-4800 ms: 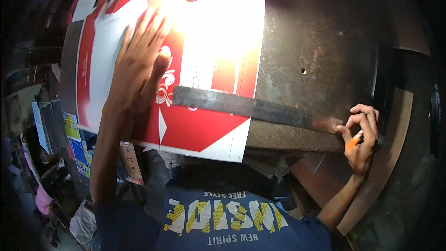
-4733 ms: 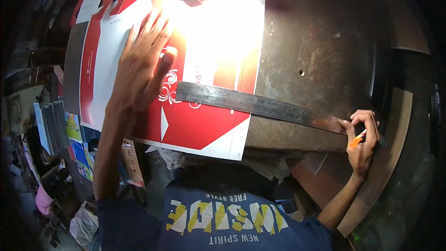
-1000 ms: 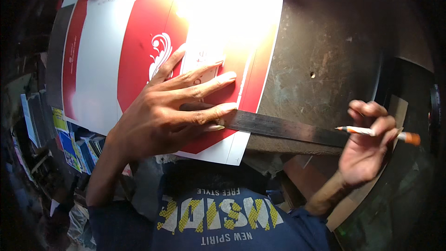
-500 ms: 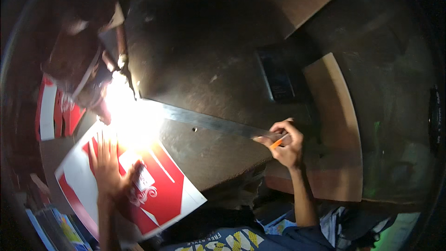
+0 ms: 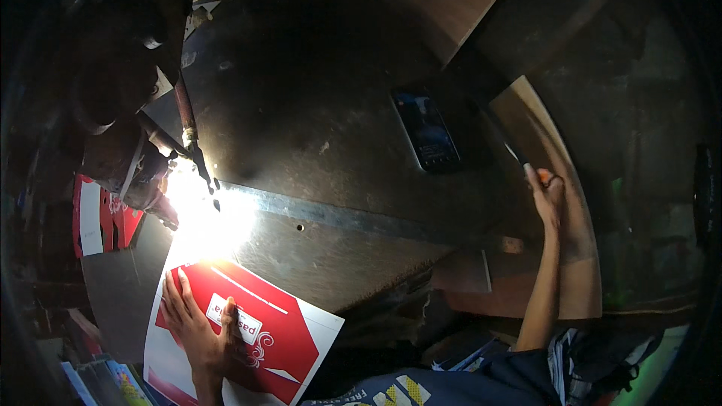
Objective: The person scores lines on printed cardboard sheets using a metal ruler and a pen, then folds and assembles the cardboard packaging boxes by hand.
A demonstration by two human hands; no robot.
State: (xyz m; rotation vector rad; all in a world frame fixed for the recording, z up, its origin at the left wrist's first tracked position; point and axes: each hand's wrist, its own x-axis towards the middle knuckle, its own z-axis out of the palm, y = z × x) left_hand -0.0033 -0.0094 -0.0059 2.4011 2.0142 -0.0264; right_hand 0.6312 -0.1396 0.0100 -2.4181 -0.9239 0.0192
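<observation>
My left hand [image 5: 197, 334] lies flat with spread fingers on a red and white printed sheet [image 5: 289, 346]. The sheet's far edge fades into the glare of a lamp. Off to the right, my right hand [image 5: 549, 197] is closed around a slim tool [image 5: 516, 156] with a pale pointed tip and an orange part. Its exact kind is hard to make out. That hand is over a brown board [image 5: 579, 256] on the table's right side.
A dark machine [image 5: 113, 158] with a bright lamp [image 5: 214, 214] stands at left. A metal strip [image 5: 323, 213] crosses the dark tabletop [image 5: 301, 128]. A phone [image 5: 426, 129] lies right of centre, a brown panel [image 5: 444, 0] beyond it. Another red and white piece [image 5: 109, 218] sits by the machine.
My right hand has moved right and away from the metal strip, carrying the slim tool. The printed sheet and my left hand have shifted nearer to me, and the whole view has moved slightly.
</observation>
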